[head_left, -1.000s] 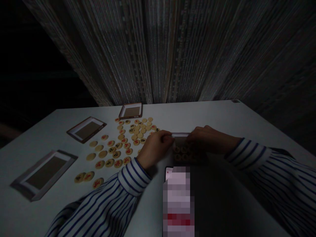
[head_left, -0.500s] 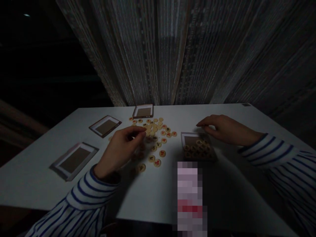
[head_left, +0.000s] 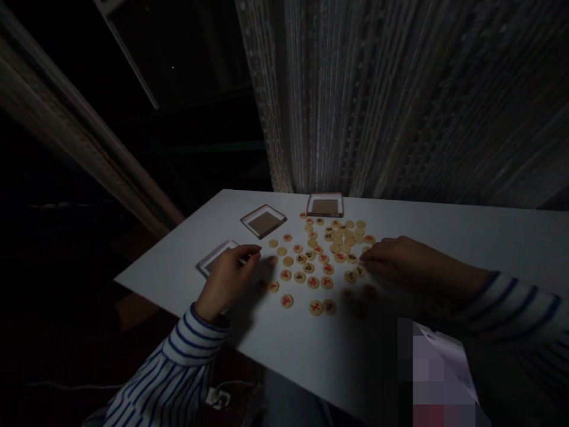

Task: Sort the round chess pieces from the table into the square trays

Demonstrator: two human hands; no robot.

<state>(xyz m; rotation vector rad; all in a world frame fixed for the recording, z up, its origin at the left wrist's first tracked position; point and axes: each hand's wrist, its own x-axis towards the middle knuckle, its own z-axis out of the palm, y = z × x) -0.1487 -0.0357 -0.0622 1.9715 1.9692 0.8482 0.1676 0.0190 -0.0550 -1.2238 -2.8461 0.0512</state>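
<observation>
Round wooden Chinese chess pieces (head_left: 308, 268) with red or black characters lie scattered over the white table, some blank side up. At the left of them my left hand (head_left: 229, 277) hovers over the near-left shallow tray (head_left: 208, 256), thumb and fingers curved but apart, with nothing visible between them. My right hand (head_left: 400, 260) reaches in from the right, its fingertips pressed together at the right edge of the spread pieces. Whether a piece is pinched there I cannot tell. The box of pieces is not clearly visible; the right arm and its shadow darken that area.
Two more shallow trays, one at the far left (head_left: 264, 221) and one at the back (head_left: 325, 205), stand on the white table (head_left: 178, 249). A string curtain (head_left: 329, 107) hangs behind. A pale, partly pixelated object (head_left: 448, 356) is at the lower right.
The view has turned left. My left hand has withdrawn from the pieces to the left, over the near tray. My right hand has come from above the box of pieces to the loose ones.
</observation>
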